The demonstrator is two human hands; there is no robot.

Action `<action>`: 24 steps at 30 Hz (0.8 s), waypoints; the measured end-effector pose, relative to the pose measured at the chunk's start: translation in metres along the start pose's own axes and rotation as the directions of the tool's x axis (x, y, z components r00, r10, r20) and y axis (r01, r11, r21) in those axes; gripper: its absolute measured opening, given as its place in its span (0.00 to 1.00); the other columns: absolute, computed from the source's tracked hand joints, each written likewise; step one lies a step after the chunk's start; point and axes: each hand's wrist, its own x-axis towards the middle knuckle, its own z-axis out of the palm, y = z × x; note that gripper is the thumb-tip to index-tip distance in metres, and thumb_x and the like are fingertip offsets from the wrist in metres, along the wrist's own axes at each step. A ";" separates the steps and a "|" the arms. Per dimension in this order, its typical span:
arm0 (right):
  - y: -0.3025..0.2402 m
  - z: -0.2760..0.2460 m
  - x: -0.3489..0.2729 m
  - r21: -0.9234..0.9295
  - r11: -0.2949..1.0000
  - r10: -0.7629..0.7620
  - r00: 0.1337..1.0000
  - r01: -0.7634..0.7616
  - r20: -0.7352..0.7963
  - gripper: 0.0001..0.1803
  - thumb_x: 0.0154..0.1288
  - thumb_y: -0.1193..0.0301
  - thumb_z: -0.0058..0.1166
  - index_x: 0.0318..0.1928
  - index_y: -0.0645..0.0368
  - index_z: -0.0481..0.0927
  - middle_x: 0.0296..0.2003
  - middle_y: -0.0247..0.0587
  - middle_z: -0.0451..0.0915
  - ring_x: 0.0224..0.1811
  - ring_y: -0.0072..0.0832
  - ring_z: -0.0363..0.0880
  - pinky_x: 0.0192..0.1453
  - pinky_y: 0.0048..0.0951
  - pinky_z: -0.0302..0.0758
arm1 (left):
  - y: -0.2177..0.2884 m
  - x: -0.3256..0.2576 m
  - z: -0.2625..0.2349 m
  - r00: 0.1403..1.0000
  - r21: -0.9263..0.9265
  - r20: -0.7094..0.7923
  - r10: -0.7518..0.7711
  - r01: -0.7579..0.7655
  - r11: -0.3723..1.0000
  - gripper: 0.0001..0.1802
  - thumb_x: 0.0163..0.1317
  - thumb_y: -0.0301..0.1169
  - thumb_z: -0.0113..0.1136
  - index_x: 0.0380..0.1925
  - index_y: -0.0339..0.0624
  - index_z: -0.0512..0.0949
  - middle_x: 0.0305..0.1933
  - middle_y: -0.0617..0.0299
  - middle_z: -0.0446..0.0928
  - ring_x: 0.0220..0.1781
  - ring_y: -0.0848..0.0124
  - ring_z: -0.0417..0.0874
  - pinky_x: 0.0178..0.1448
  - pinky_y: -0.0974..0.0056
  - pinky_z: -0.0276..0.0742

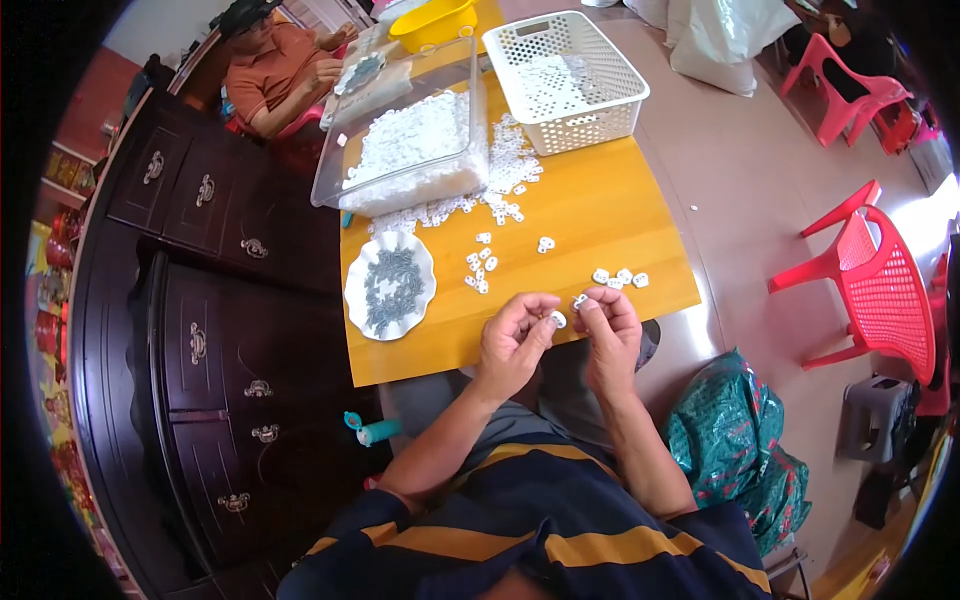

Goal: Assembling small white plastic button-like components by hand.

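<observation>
Pinching a small white plastic piece between thumb and first finger, the left hand is just beside the right hand, whose thumb and finger squeeze another small white piece with holes. Both are by the near edge of a yellow-brown wooden table. Loose white pieces lie past them, then a wavy white dish of little grey bits and a big clear plastic tub.

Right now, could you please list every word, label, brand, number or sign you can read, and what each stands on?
None readable.
Green bag: red marks, too small to read.
Red items, far left edge: too blurred to read.
White piece in the right hand: no readable text.
</observation>
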 end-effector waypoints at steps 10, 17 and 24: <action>0.001 0.002 -0.006 -0.233 0.968 -0.072 0.992 0.093 0.100 0.06 0.72 0.79 0.57 0.47 0.65 0.79 0.37 0.30 0.82 0.39 0.15 0.79 0.46 0.18 0.75 | 0.003 0.005 -0.018 0.999 0.025 -0.009 -0.051 0.052 0.998 0.09 0.72 0.24 0.57 0.49 0.34 0.79 0.35 0.69 0.79 0.33 0.84 0.75 0.38 0.76 0.73; 0.004 0.002 -0.002 -0.294 0.951 -0.060 0.990 0.094 0.125 0.05 0.72 0.78 0.58 0.46 0.66 0.80 0.36 0.30 0.82 0.39 0.14 0.78 0.46 0.17 0.74 | -0.005 0.012 -0.022 1.000 0.093 -0.005 -0.005 0.005 0.996 0.09 0.72 0.23 0.56 0.49 0.34 0.80 0.35 0.70 0.79 0.33 0.85 0.75 0.38 0.76 0.72; 0.003 -0.001 0.000 -0.326 0.941 -0.061 0.992 0.093 0.107 0.05 0.72 0.78 0.57 0.45 0.65 0.80 0.35 0.28 0.80 0.36 0.14 0.77 0.43 0.17 0.73 | 0.009 0.016 -0.018 0.998 0.070 -0.041 -0.050 0.053 0.996 0.11 0.72 0.23 0.56 0.51 0.32 0.79 0.37 0.67 0.80 0.35 0.83 0.77 0.40 0.75 0.74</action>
